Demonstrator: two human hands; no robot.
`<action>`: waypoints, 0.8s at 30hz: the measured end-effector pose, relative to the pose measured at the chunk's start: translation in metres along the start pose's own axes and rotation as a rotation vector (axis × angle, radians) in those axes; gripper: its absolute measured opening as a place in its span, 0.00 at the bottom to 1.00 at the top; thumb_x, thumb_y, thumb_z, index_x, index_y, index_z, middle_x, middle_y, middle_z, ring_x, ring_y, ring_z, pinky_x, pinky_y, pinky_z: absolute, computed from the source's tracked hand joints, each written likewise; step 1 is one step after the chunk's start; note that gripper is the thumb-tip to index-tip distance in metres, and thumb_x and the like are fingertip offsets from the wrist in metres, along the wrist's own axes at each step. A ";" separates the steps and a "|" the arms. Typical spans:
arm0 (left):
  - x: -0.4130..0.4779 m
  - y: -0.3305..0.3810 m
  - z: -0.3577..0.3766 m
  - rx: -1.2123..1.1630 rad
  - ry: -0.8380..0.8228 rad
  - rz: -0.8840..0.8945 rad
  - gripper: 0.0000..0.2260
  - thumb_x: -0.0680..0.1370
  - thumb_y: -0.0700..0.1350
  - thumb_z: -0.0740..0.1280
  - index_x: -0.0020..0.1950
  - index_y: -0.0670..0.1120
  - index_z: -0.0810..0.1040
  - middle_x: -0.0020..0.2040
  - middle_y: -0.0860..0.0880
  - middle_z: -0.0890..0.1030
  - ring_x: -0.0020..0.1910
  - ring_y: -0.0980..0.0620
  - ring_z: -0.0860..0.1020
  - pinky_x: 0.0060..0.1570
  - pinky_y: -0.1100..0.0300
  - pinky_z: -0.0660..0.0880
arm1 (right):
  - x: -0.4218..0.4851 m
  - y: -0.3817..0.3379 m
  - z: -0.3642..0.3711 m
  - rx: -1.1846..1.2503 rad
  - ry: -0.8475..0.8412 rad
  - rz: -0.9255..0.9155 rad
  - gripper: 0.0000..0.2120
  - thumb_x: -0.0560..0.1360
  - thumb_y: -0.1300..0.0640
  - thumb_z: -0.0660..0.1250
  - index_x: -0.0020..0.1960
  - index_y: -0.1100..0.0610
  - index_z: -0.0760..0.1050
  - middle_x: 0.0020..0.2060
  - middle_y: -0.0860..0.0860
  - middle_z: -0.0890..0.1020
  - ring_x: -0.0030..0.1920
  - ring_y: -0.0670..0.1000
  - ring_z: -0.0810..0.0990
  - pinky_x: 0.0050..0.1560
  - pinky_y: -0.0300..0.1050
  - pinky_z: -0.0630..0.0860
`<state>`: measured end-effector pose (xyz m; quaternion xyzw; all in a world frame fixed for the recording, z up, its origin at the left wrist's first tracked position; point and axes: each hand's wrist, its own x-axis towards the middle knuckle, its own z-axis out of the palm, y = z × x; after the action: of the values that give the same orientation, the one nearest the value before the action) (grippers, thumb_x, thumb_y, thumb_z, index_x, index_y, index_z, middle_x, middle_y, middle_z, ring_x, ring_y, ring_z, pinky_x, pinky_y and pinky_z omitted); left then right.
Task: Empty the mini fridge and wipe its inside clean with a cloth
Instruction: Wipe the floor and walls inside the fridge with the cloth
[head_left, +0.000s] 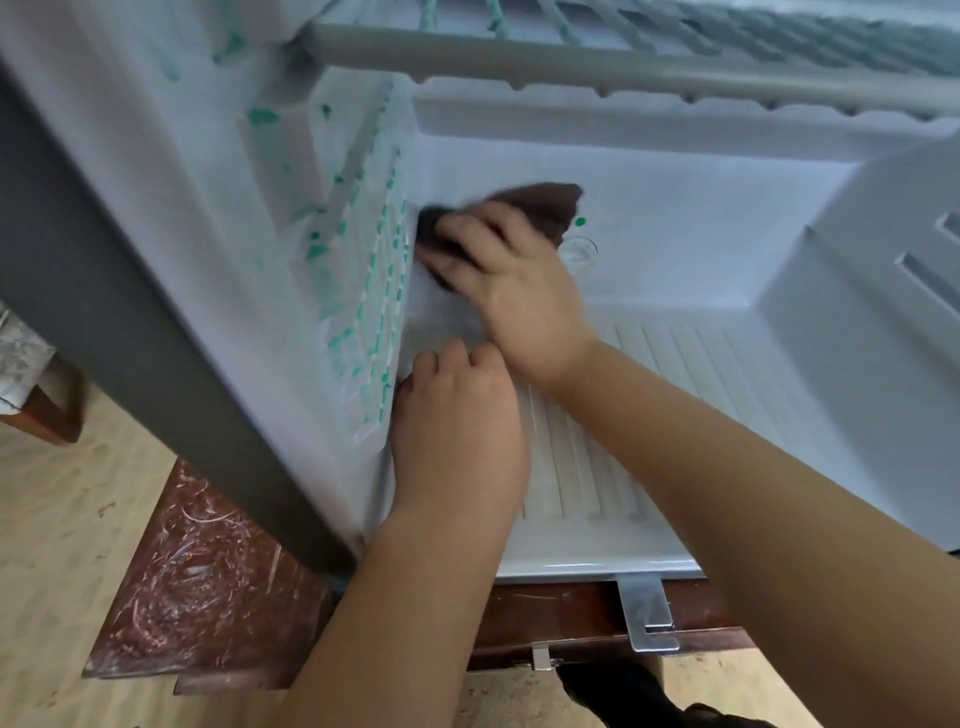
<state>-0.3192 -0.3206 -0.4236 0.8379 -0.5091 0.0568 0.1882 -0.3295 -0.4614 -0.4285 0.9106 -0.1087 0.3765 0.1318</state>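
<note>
Head view: inside the white plastic mini fridge (685, 228), the left hand (460, 421) rests by the green-spotted left wall (332, 249), fingers bent; whether it holds anything, I cannot tell. Farther in, the right hand (511, 291) presses a dark brown cloth (548, 205) on that wall with spread, nearly straight fingers.

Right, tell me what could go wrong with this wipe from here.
1. The right hand presses the cloth on just one patch of the left wall; green marks higher and nearer the front could be missed or smeared.
2. The wire shelf hangs just above; an upward stroke might knock it.
3. The cloth's loose end lies near the round fitting at the back and might push dirt into it.
</note>
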 end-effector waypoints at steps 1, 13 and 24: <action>0.000 0.001 -0.002 -0.005 -0.013 -0.012 0.08 0.66 0.35 0.74 0.41 0.40 0.78 0.39 0.41 0.77 0.40 0.40 0.77 0.35 0.52 0.74 | -0.004 -0.002 0.003 0.032 -0.066 -0.021 0.15 0.74 0.56 0.60 0.54 0.56 0.83 0.55 0.53 0.82 0.58 0.57 0.74 0.54 0.50 0.76; 0.000 0.003 -0.012 -0.019 -0.068 -0.048 0.10 0.80 0.40 0.58 0.60 0.46 0.71 0.58 0.46 0.72 0.58 0.47 0.70 0.53 0.56 0.68 | -0.014 0.011 -0.028 0.245 -0.470 0.215 0.21 0.70 0.66 0.58 0.57 0.57 0.82 0.52 0.56 0.82 0.54 0.60 0.74 0.56 0.52 0.71; 0.001 0.006 -0.011 -0.055 -0.042 -0.047 0.09 0.79 0.41 0.61 0.59 0.44 0.73 0.54 0.46 0.75 0.56 0.46 0.72 0.44 0.57 0.63 | 0.012 0.012 -0.005 -0.094 0.109 -0.070 0.14 0.74 0.66 0.65 0.58 0.62 0.80 0.56 0.58 0.81 0.56 0.58 0.73 0.55 0.51 0.75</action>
<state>-0.3230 -0.3195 -0.4118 0.8452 -0.4946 0.0208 0.2014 -0.3284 -0.4726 -0.4145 0.8848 -0.0870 0.4149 0.1933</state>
